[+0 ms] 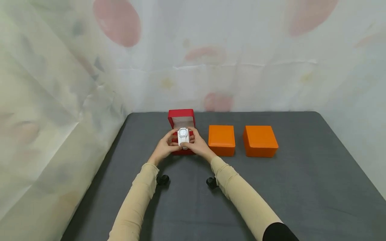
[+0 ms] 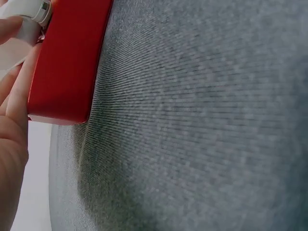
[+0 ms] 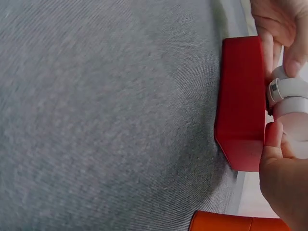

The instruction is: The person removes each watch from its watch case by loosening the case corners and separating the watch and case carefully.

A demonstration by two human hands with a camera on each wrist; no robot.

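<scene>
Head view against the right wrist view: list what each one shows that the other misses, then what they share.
Only the head view shows the white watch's face, the red box's raised lid, the left hand with the right hand holding the watch over the box, both beige sleeves, and two orange boxes, the farther at. Only the right wrist view shows the red box's outer side wall up close, resting on the grey cloth. Both share the watch, red box, fingers, cloth and the nearer orange box.
</scene>
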